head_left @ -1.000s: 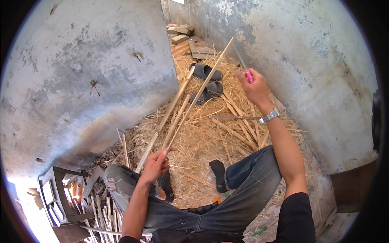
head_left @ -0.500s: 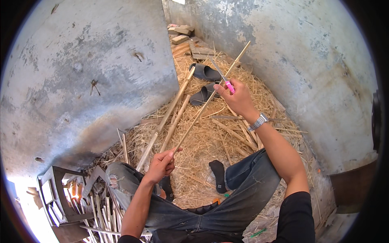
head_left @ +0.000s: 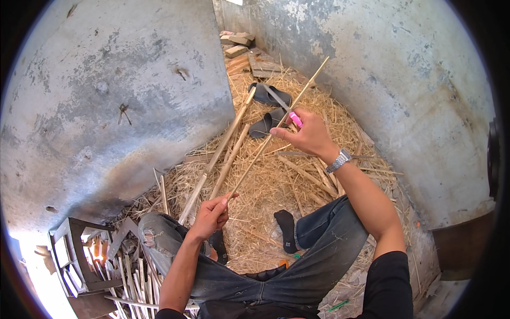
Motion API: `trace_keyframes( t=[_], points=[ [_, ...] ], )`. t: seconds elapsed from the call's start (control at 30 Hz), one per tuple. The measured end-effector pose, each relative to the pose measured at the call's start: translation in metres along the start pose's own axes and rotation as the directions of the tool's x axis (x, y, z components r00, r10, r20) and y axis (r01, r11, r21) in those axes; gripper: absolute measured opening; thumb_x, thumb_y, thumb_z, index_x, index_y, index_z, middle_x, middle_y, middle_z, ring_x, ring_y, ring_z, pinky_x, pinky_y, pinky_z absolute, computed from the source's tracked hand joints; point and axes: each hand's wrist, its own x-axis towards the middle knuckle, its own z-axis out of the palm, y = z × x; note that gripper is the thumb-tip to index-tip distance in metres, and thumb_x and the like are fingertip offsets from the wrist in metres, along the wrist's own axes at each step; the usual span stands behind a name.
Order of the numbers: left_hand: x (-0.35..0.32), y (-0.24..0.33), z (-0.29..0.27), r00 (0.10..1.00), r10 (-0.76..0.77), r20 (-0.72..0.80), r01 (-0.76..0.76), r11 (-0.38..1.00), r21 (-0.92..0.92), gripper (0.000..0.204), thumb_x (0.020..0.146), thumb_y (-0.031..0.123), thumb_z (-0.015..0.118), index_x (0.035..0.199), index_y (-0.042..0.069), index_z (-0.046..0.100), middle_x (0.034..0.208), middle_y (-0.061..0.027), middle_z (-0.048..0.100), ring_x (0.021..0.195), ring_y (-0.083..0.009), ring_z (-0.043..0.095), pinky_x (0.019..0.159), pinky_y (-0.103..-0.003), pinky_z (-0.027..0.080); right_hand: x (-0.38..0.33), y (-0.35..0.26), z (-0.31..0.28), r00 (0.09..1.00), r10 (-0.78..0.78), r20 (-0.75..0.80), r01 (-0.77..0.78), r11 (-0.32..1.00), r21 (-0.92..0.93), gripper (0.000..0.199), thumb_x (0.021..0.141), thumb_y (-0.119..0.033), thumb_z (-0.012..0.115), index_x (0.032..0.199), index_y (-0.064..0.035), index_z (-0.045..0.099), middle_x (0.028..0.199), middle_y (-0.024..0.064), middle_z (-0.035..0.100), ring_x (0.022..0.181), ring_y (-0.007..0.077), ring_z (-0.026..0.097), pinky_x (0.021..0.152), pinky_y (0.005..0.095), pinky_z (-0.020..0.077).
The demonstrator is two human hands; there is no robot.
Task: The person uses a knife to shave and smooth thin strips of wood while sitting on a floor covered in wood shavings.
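A long thin wooden strip [head_left: 257, 156] slants from near my left knee up toward the far right. Its near end is pinched in my left hand [head_left: 211, 215], fingers closed round it. My right hand [head_left: 308, 133] is closed on a knife [head_left: 279, 100] with a pink handle and a narrow metal blade. The blade points up and left, crossing the strip. My right thumb rests along the strip, below the blade. Behind the knife lie two dark slippers [head_left: 260, 127] on the shavings.
Pale shavings [head_left: 265, 186] cover the floor between two worn grey walls [head_left: 398, 95]. Longer wooden sticks [head_left: 228, 165] lie left of centre. A dark frame [head_left: 79, 260] and a bundle of thin strips [head_left: 135, 282] sit at lower left. Wood blocks [head_left: 236, 45] lie at the back.
My right hand with the knife has shifted slightly left and nearer along the strip, and the blade now tilts more to the left. My left hand stays in place.
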Motion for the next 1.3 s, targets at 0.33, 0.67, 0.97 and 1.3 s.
trace_keyframes(
  t=[0.33,0.67,0.97,1.3],
  points=[
    [0.004,-0.006,-0.005,0.999,0.016,-0.033,-0.016,1.0,0.008,0.047,0.109,0.035,0.056,0.143,0.002,0.059,0.067,0.0088,0.033,0.054,-0.0038,0.032,0.047,-0.022,0.026,0.008,0.022,0.005,1.0,0.0,-0.021,0.003,0.993,0.118,0.049,0.107,-0.048,0.053,0.096,-0.0019,0.066,0.069,0.0133,0.063,0.063,0.0278,0.064,0.058,0.0449,0.0458],
    [-0.003,0.001,-0.005,0.995,-0.03,0.091,0.041,0.992,-0.119,0.051,0.109,0.029,0.057,0.153,0.005,0.05,0.064,0.0088,0.029,0.05,-0.0041,0.027,0.046,-0.023,0.022,0.01,0.028,-0.015,0.938,0.131,-0.321,-0.103,0.989,0.103,0.026,0.104,-0.024,0.063,0.125,-0.0122,0.072,0.069,0.0122,0.065,0.056,0.0201,0.059,0.057,0.038,0.0465],
    [-0.005,0.002,-0.005,0.981,-0.098,0.168,0.114,0.99,-0.088,0.047,0.109,0.017,0.052,0.154,0.005,0.048,0.063,0.0083,0.029,0.046,-0.0042,0.026,0.043,-0.024,0.022,0.003,0.031,0.004,0.985,-0.027,-0.171,0.042,0.995,0.085,0.039,0.101,-0.013,0.063,0.138,-0.0238,0.069,0.064,0.0113,0.063,0.049,0.0168,0.052,0.052,0.0338,0.0442],
    [-0.001,0.009,0.002,0.995,-0.09,0.04,0.096,0.976,-0.197,0.047,0.107,0.015,0.051,0.153,0.005,0.048,0.063,0.008,0.027,0.046,-0.0039,0.026,0.042,-0.024,0.022,-0.042,-0.015,0.088,0.929,-0.366,0.063,0.356,0.925,0.132,0.053,0.095,-0.012,0.063,0.147,-0.0213,0.06,0.071,0.0142,0.067,0.059,0.0306,0.065,0.056,0.0436,0.051]
  ],
)
